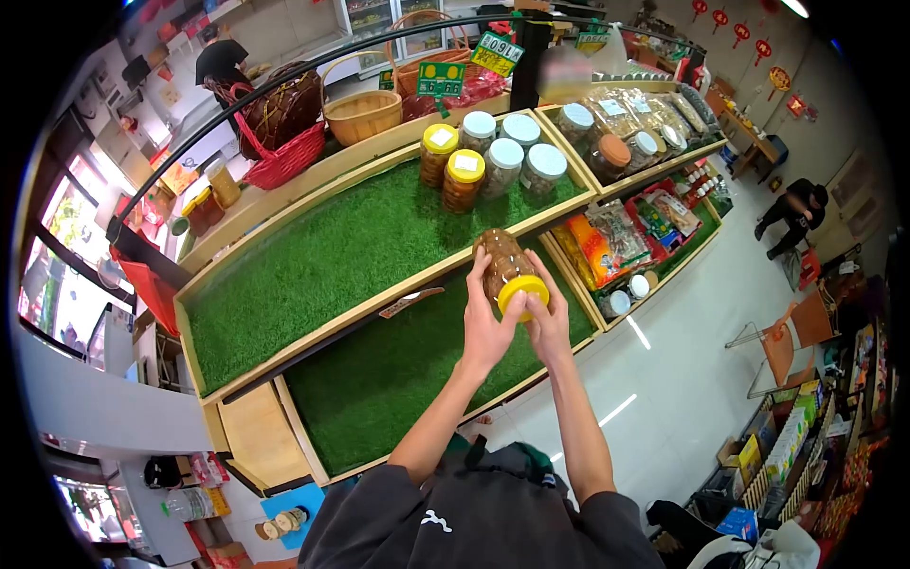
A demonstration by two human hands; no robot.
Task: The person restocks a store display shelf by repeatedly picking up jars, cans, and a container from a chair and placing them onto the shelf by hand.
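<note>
Both hands hold one clear jar of brown contents (500, 261), tilted so that its yellow lid points down toward me. My left hand (486, 318) wraps the jar's left side, and my right hand (550, 315) grips its right side, with both thumbs on the lid. Beyond the hands, on the upper green shelf (313, 261), stand two yellow-lidded jars (463, 180) beside several jars with pale blue lids (502, 166). The lower green shelf (379, 398) lies under my forearms.
Baskets (363, 116) and green price signs (442, 80) line the back. Bagged goods (611, 242) and more jars (611, 156) fill the right compartments. A person in black (794, 216) stands far right near an orange chair (787, 346); another person (220, 62) is at upper left.
</note>
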